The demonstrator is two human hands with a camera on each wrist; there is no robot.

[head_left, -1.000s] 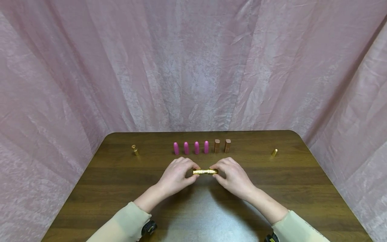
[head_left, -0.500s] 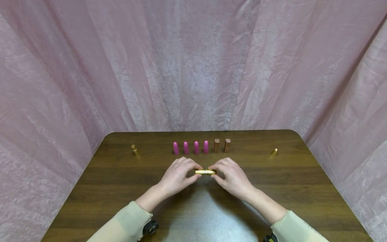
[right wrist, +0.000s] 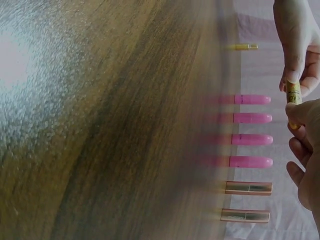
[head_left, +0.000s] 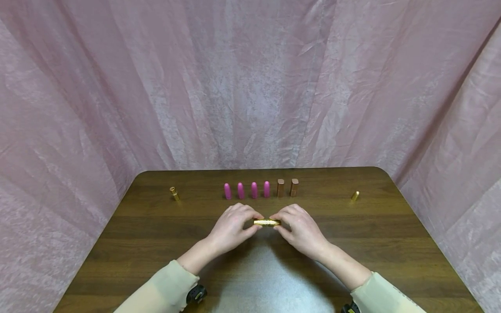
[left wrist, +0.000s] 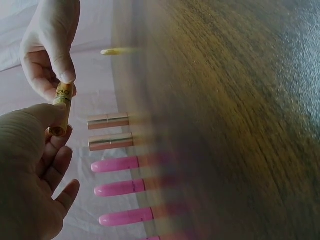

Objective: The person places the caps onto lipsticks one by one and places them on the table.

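Observation:
A shiny gold lipstick tube [head_left: 266, 222] lies sideways between both hands, above the table. My left hand [head_left: 233, 226] pinches its left end between thumb and fingers. On the right end, the thumb and fingers of my right hand [head_left: 299, 227] pinch it the same way. Small printed lettering shows on the gold tube [left wrist: 63, 92] in the left wrist view, along with a round hollow end near the left thumb. In the right wrist view its rounded tip [right wrist: 295, 125] shows under the right thumb; fingertips cover part of both ends.
Behind the hands stands a row of several pink bullet-shaped tubes [head_left: 254, 190] and two copper lipsticks [head_left: 280, 188]. A gold stepped tube [head_left: 174, 194] stands far left; a small gold rounded piece [head_left: 355, 196] stands far right. Pink curtains [head_left: 250, 87] surround the wooden table [head_left: 137, 243].
The two hands have drawn slightly closer together, and the gold lipstick tube between them looks shorter than a second ago. The other tubes stay where they were.

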